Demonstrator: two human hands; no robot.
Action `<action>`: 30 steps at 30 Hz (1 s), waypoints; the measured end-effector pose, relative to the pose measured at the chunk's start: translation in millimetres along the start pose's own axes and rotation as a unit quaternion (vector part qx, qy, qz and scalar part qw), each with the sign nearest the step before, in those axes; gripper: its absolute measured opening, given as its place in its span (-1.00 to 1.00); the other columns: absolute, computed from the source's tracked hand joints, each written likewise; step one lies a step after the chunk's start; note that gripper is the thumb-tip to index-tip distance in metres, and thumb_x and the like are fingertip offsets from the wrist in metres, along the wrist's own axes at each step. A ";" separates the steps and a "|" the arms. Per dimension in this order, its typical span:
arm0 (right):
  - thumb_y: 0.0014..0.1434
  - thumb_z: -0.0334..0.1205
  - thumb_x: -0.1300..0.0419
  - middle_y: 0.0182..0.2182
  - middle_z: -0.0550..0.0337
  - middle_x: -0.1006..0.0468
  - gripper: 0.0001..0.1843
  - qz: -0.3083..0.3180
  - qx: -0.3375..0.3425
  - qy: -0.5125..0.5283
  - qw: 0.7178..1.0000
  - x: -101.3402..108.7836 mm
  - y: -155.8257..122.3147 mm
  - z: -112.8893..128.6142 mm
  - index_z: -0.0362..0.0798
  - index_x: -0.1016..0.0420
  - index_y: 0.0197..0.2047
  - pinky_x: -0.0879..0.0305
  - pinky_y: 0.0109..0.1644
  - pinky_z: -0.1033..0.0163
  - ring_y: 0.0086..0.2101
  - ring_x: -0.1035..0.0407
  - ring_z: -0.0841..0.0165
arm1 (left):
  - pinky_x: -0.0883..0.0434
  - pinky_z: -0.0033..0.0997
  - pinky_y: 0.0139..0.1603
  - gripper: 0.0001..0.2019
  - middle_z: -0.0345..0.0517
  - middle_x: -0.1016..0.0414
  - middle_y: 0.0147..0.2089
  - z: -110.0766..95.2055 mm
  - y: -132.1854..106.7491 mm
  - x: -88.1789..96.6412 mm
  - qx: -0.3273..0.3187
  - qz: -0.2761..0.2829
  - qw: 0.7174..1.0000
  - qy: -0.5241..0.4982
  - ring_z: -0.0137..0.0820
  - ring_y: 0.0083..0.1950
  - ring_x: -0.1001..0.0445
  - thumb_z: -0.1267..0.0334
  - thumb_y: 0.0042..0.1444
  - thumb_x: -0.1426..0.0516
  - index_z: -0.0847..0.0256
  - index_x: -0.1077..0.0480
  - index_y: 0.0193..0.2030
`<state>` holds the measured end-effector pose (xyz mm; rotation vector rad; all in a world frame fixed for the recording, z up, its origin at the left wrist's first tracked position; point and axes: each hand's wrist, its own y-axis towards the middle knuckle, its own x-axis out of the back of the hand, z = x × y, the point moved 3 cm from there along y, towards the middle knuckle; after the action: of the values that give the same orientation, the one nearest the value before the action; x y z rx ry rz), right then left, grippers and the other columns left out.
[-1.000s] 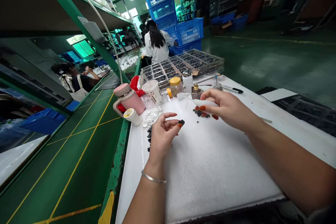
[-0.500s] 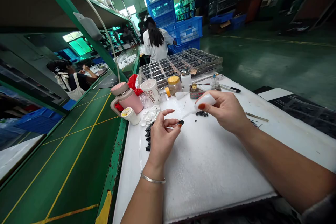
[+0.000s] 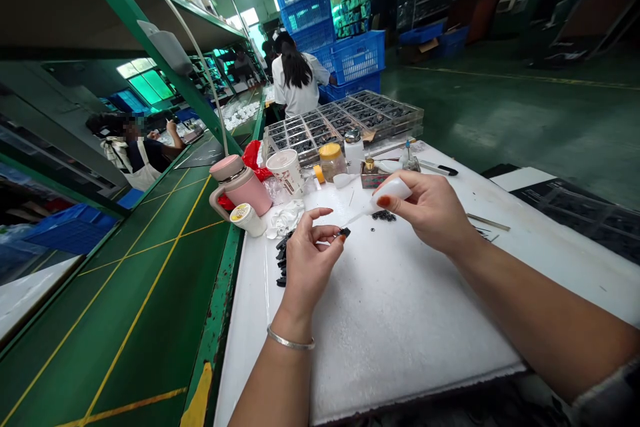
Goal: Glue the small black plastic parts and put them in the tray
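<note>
Between thumb and fingertips, my left hand [image 3: 315,247] pinches a small black part [image 3: 344,232] above the white work surface. My right hand [image 3: 425,207] grips a white squeeze bottle [image 3: 393,195] lying on its side, its thin clear nozzle pointing at the black part. Whether the tip touches the part is too small to tell. A row of similar black parts [image 3: 281,260] lies left of my left hand, partly hidden by it. Tiny black rings [image 3: 384,215] form a small heap below the bottle, and a single ring [image 3: 373,229] lies nearer to me.
A pink thermos mug [image 3: 245,183], a paper cup [image 3: 287,170], a yellow-lidded jar [image 3: 333,161] and a pump bottle [image 3: 354,150] stand behind my hands. Beyond is a divided clear tray [image 3: 345,121]. A green conveyor belt [image 3: 150,293] runs along the left. A co-worker [image 3: 297,80] is ahead.
My hands hold nearly the same pose, with the bottle's nozzle still at the black part. The view has shifted very slightly. At the far left, another person's raised hand has moved a little.
</note>
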<state>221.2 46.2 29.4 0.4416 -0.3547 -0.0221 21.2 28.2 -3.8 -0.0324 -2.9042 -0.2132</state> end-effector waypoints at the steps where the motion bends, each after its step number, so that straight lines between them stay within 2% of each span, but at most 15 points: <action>1: 0.06 0.10 -0.24 -0.49 0.17 -0.47 -0.63 -0.001 0.002 -0.001 1.000 0.2 -0.1 0.0 -0.08 -0.49 -0.39 -0.13 -0.42 0.28 -0.46 -0.30 0.33 | -0.29 -0.57 -0.41 -0.59 -0.15 -0.52 -0.29 0.0 0.0 0.0 0.000 0.001 1.000 0.001 -0.53 -0.45 -0.36 0.28 -0.03 -0.24 0.11 -0.32 -0.01; 15: 0.02 0.14 -0.26 -0.51 0.17 -0.43 -0.61 -0.015 -0.010 0.020 1.000 2.9 2.4 -2.1 -0.06 -0.48 -0.42 -0.10 -0.46 0.28 -0.49 -0.26 0.37 | -0.26 -0.58 -0.47 -0.59 -0.14 -0.54 -0.30 1.8 -0.4 0.7 0.000 -0.014 1.000 -0.017 -0.52 -0.47 -0.38 0.28 -0.07 -0.26 0.12 -0.35 -0.03; 19: 0.03 0.09 -0.28 -0.55 0.21 -0.34 -0.63 -0.046 -0.065 0.158 0.984 5.4 6.0 -12.1 -0.08 -0.42 -0.40 -0.06 -0.52 0.29 -0.55 -0.20 0.44 | -0.32 -0.56 -0.43 -0.58 -0.13 -0.53 -0.29 3.3 1.1 0.2 0.006 -0.009 0.999 -0.031 -0.51 -0.44 -0.41 0.29 -0.06 -0.26 0.13 -0.33 -0.02; 22: 0.01 -0.04 -0.31 -0.43 0.18 -0.42 -0.70 -0.065 -0.139 0.312 0.938 2.2 8.8 -23.6 -0.04 -0.36 -0.32 -0.14 -0.50 0.33 -0.46 -0.32 0.41 | -0.41 -0.49 -0.30 -0.56 -0.12 -0.52 -0.28 4.2 3.3 0.2 0.011 0.001 0.997 -0.074 -0.44 -0.32 -0.47 0.33 -0.07 -0.26 0.15 -0.30 0.00; 24: -0.10 -0.22 -0.38 -0.30 0.19 -0.45 -0.63 -0.041 -0.189 0.382 0.904 -5.2 8.5 -29.3 -0.01 -0.30 -0.27 -0.20 -0.46 0.37 -0.36 -0.38 0.40 | -0.44 -0.44 -0.24 -0.52 -0.11 -0.52 -0.26 4.0 4.9 0.2 0.014 0.008 0.993 -0.118 -0.43 -0.29 -0.47 0.35 -0.09 -0.28 0.16 -0.28 0.01; 26: -0.22 -0.37 -0.39 -0.30 0.25 -0.42 -0.54 0.015 -0.223 0.401 0.888 -15.8 5.7 -31.4 -0.01 -0.26 -0.28 -0.21 -0.45 0.40 -0.38 -0.36 0.45 | -0.45 -0.45 -0.24 -0.46 -0.11 -0.51 -0.23 3.4 6.0 0.5 0.018 0.007 0.987 -0.158 -0.47 -0.32 -0.47 0.37 -0.13 -0.30 0.17 -0.25 0.03; 28: -0.23 -0.38 -0.39 -0.40 0.33 -0.35 -0.52 0.072 -0.224 0.374 0.897 -26.5 1.4 -29.8 -0.02 -0.26 -0.25 -0.15 -0.48 0.41 -0.47 -0.26 0.52 | -0.44 -0.48 -0.27 -0.39 -0.13 -0.49 -0.24 2.7 6.4 0.5 0.022 0.002 0.983 -0.185 -0.50 -0.35 -0.46 0.37 -0.16 -0.32 0.17 -0.22 0.06; 30: -0.16 -0.28 -0.38 -0.47 0.37 -0.28 -0.54 0.125 -0.198 0.322 0.917 -36.1 -3.4 -25.6 -0.02 -0.30 -0.19 -0.07 -0.51 0.41 -0.53 -0.17 0.53 | -0.44 -0.49 -0.28 -0.35 -0.19 -0.47 -0.29 2.4 6.2 -0.4 0.024 0.001 0.980 -0.197 -0.50 -0.37 -0.46 0.36 -0.17 -0.33 0.16 -0.19 0.08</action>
<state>196.2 57.2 -5.6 -0.0180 0.2492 0.2921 21.2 34.6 -5.3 -0.0775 -3.3033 -0.1503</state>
